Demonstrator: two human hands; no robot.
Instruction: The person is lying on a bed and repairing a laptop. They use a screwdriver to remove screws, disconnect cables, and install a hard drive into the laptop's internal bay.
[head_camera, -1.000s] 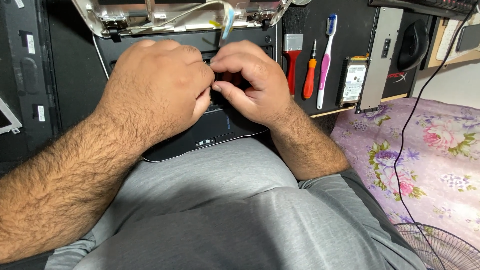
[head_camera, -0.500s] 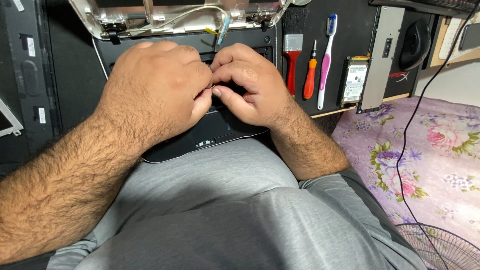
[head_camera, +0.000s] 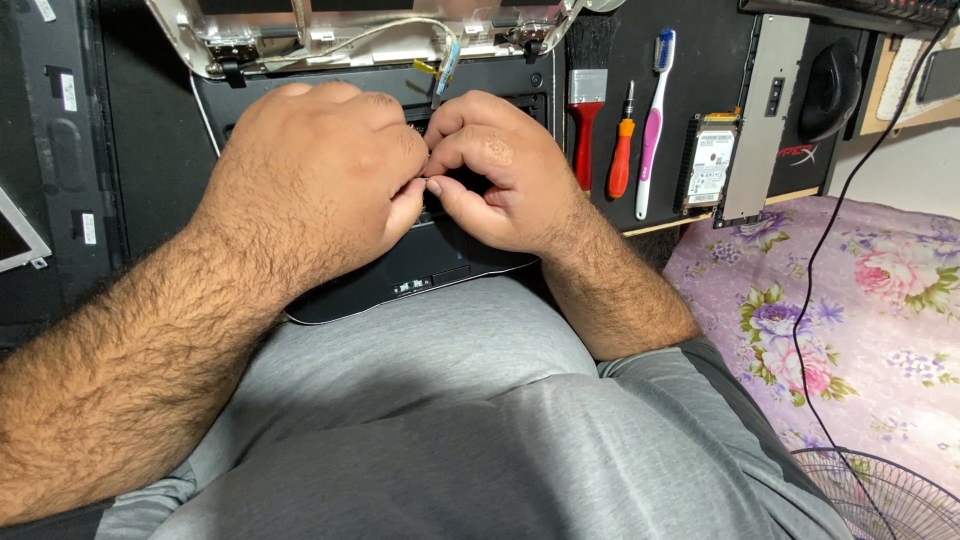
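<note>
On the black table (head_camera: 150, 150), head view, single entry: an opened black laptop base (head_camera: 420, 275) lies flat before the person, its near edge against the grey shirt, its long axis running left to right. The stripped silver lid shell (head_camera: 330, 35) stands hinged at the far edge, with a pale cable (head_camera: 400, 28) looping across it.

Left hand (head_camera: 310, 185): curled over the middle of the base, fingers bunched together, tips meeting those of the other hand. Right hand (head_camera: 500, 170): curled likewise, thumb and forefinger pinched together at the same spot. Whether a small part is clamped between them cannot be told; the contact point is hidden. The hands are equally near the worked spot, which lies directly beneath the fingertips.

To the right, laid parallel, long axes pointing away from the person: red-handled brush (head_camera: 586, 120), orange screwdriver (head_camera: 622, 150), pink-and-white toothbrush (head_camera: 655, 120), bare hard drive (head_camera: 708, 165). Further right: floral bedsheet (head_camera: 860, 300), fan grille (head_camera: 890, 500).
</note>
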